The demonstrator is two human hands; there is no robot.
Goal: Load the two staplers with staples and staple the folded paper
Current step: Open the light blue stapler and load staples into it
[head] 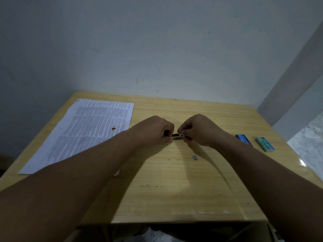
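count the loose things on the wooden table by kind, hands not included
Printed white paper sheet: 1
Small metal stapler held between the left hand and right hand, at: 1
Small blue box: 1
Small green box: 1
Small grey strip, apparently staples: 1
Total: 5

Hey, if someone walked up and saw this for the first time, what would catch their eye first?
Two bare forearms meet mid-table, the left hand and right hand pinching a small metal stapler between them. A large printed paper lies flat on the table's left side. On the right sit a blue box and a green box, with a small grey strip nearer the person.
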